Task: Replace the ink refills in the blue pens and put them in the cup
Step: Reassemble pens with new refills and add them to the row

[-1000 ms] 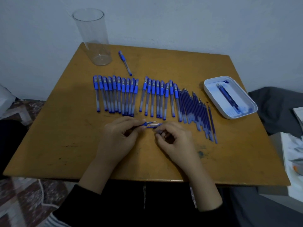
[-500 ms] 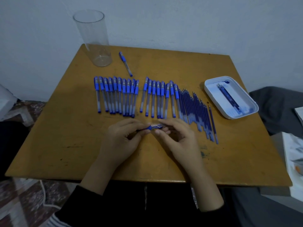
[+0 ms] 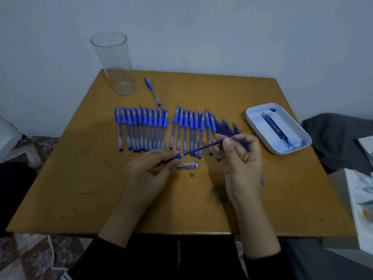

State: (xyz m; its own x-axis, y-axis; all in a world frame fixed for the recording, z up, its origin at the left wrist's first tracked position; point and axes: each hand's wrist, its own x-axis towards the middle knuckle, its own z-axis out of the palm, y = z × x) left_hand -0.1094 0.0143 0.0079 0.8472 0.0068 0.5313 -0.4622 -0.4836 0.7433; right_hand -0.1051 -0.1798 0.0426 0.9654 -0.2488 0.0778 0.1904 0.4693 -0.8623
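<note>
While left hand (image 3: 149, 177) holds pen (image 3: 175, 157), right hand (image 3: 243, 160) pinches thin (perhaps plastic) refill (image 3: 203, 147)

From the table's (image 3: 66, 199) middle, bare wood stretched toward seven and eight o'clock, and toward the near edge at five. Two rows of pens (image 3: 141, 130) and the refills (image 3: 226, 128) walled off twelve o'clock, with a narrow gap between the rows. The tray (image 3: 288, 122) blocked two o'clock, the cup (image 3: 115, 63) eleven.

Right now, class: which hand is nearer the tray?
Right. The right hand, pinching a refill, is left of the tray; the left hand, holding the pen, is farther left.
</note>
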